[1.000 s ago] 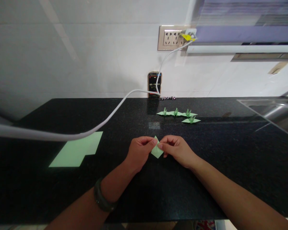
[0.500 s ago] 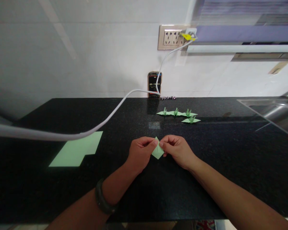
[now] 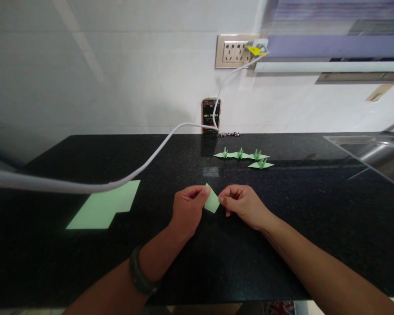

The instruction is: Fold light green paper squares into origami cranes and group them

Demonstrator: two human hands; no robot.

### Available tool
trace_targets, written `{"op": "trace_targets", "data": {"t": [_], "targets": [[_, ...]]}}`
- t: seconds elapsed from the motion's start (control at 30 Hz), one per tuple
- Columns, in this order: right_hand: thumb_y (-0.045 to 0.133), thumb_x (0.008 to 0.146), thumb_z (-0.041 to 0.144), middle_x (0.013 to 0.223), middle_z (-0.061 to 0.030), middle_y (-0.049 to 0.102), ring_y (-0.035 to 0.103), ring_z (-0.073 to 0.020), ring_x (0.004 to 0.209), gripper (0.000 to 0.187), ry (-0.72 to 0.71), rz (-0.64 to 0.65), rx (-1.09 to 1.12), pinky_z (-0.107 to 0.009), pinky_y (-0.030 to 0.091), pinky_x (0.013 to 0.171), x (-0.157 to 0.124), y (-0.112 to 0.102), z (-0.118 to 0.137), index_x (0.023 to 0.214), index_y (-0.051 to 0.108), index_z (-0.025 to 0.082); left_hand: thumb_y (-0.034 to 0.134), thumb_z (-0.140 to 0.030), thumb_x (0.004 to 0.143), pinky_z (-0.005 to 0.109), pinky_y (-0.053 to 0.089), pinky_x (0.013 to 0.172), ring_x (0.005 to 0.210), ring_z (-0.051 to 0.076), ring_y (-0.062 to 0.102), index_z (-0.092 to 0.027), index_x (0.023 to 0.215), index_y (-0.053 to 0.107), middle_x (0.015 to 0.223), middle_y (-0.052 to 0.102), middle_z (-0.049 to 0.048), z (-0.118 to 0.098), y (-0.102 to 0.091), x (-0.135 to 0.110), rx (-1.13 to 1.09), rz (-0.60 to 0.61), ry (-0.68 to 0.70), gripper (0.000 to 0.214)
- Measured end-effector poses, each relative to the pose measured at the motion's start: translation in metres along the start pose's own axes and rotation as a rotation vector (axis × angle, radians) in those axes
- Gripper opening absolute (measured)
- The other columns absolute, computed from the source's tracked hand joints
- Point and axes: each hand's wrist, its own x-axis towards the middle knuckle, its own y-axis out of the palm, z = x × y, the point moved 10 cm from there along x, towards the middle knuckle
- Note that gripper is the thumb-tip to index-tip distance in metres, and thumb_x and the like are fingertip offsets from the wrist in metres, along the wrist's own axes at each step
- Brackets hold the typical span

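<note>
A small piece of folded light green origami paper (image 3: 212,202) is held between my hands over the black countertop. My left hand (image 3: 188,209) pinches its upper left edge between thumb and fingers. At its right corner, the thumb and forefinger of my right hand (image 3: 241,204) are closed on the tip. Beyond my hands stand several folded green paper cranes (image 3: 240,154), most in a row, with one crane (image 3: 261,164) in front of the row's right end. Flat green paper sheets (image 3: 98,208) lie to the left of my left hand.
A phone (image 3: 211,114) showing a running timer leans against the tiled wall. Its white cable (image 3: 151,161) runs across the left foreground, and another stretch climbs to the wall socket (image 3: 234,51). A metal sink (image 3: 381,151) borders the black countertop (image 3: 282,262) at right.
The folded paper has turned and shifted slightly left with my left hand. My right fingers have slid from its face to its right corner.
</note>
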Motion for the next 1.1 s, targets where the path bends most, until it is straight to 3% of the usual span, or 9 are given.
{"op": "trace_targets", "data": {"t": [0.4, 0.57, 0.73, 0.83, 0.93, 1.1], "targets": [[0.052, 0.068, 0.018, 0.047, 0.0057, 0.048, 0.042, -0.0035, 0.036, 0.008, 0.068, 0.042, -0.093, -0.015, 0.033, 0.036, -0.003, 0.002, 0.004, 0.062, 0.055, 0.013, 0.06, -0.036, 0.067, 0.022, 0.04, 0.051, 0.053, 0.01, 0.05, -0.013, 0.071, 0.065, 0.06, 0.06, 0.0003, 0.002, -0.003, 0.001, 0.016, -0.04, 0.021, 0.024], [0.053, 0.072, 0.023, 0.046, 0.0064, 0.045, 0.041, -0.0045, 0.036, 0.013, 0.063, 0.061, -0.121, -0.017, 0.032, 0.037, -0.003, -0.002, 0.002, 0.063, 0.053, 0.014, 0.058, -0.036, 0.068, 0.022, 0.04, 0.052, 0.054, 0.01, 0.051, -0.014, 0.071, 0.063, 0.06, 0.059, -0.0001, -0.005, -0.012, 0.005, 0.044, -0.095, 0.062, 0.023], [0.056, 0.073, 0.033, 0.058, 0.0042, 0.05, 0.043, -0.0048, 0.043, 0.018, -0.119, -0.07, 0.063, -0.019, 0.036, 0.043, 0.001, -0.018, 0.014, 0.072, 0.056, 0.015, 0.056, -0.035, 0.07, 0.022, 0.04, 0.051, 0.054, 0.011, 0.051, -0.013, 0.07, 0.063, 0.06, 0.059, 0.0014, -0.009, 0.01, -0.001, 0.181, 0.12, 0.071, 0.023], [0.06, 0.07, 0.034, 0.064, 0.0019, 0.053, 0.044, -0.0057, 0.047, 0.022, -0.134, -0.024, 0.092, -0.019, 0.036, 0.043, 0.001, -0.012, 0.013, 0.079, 0.059, 0.015, 0.055, -0.034, 0.072, 0.021, 0.04, 0.052, 0.056, 0.011, 0.051, -0.013, 0.07, 0.063, 0.061, 0.059, 0.0019, -0.012, 0.022, -0.006, 0.269, 0.218, 0.114, 0.023], [0.059, 0.071, 0.034, 0.06, 0.0019, 0.052, 0.042, -0.006, 0.047, 0.02, -0.128, 0.019, 0.055, -0.019, 0.035, 0.043, -0.002, -0.003, 0.013, 0.071, 0.059, 0.014, 0.054, -0.033, 0.073, 0.022, 0.039, 0.053, 0.057, 0.011, 0.051, -0.013, 0.067, 0.064, 0.06, 0.058, 0.0019, -0.018, 0.028, -0.008, 0.379, 0.255, 0.181, 0.023], [0.058, 0.071, 0.027, 0.056, 0.003, 0.05, 0.042, -0.0061, 0.048, 0.017, -0.185, -0.071, -0.018, -0.019, 0.034, 0.045, -0.006, -0.006, 0.021, 0.061, 0.055, 0.014, 0.054, -0.033, 0.072, 0.022, 0.039, 0.052, 0.055, 0.012, 0.052, -0.014, 0.066, 0.064, 0.059, 0.06, 0.0018, -0.013, 0.031, -0.007, 0.402, 0.278, 0.146, 0.023]]}}
